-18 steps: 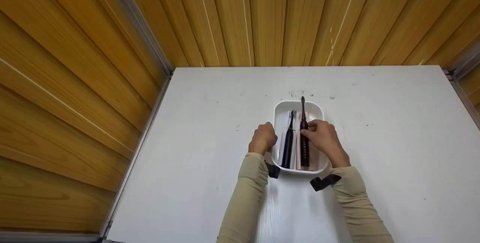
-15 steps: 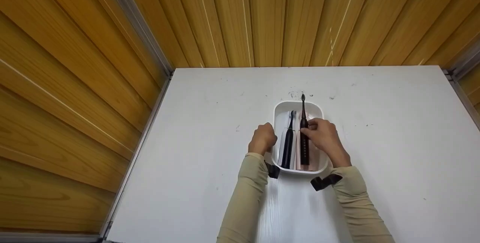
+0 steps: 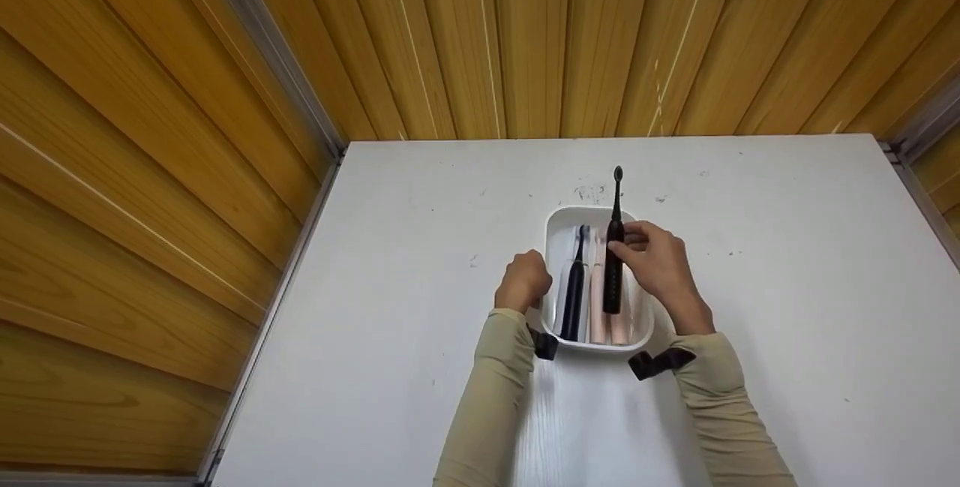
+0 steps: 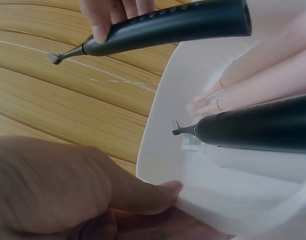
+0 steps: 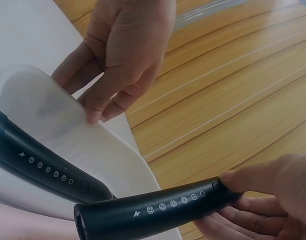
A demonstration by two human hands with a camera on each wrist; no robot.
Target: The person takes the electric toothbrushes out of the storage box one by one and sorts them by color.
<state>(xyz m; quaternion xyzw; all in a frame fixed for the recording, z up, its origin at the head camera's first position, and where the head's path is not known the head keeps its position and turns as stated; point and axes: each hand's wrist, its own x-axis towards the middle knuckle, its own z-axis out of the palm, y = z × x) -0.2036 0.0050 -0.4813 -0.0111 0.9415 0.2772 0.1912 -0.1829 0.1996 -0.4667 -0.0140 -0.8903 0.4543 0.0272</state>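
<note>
My right hand [image 3: 660, 262] pinches a black electric toothbrush [image 3: 613, 281] by its upper handle, thumb on one side and fingers on the other. The brush is raised over a white plastic bin [image 3: 598, 349], its head pointing away past the far rim. My left hand [image 3: 523, 278] grips the bin's left rim, the thumb [image 4: 158, 195] inside and the fingers outside and below. Inside the bin lie a second black toothbrush [image 4: 263, 124], pink toothbrushes [image 4: 273, 82] and a white toothbrush [image 4: 263, 162], side by side with heads toward the far end.
The bin stands on a white table [image 3: 390, 307] with dark scuffs [image 3: 591, 191] behind it. Wood-look panels [image 3: 525, 44] rise along the back edge, and another panelled wall [image 3: 127, 247] closes the left side. Black wrist mounts [image 3: 660, 362] sit near the bin's front corners.
My right hand has lifted the black toothbrush up and away from me, slightly to the right, uncovering the pink handles below. My left hand has stayed on the rim.
</note>
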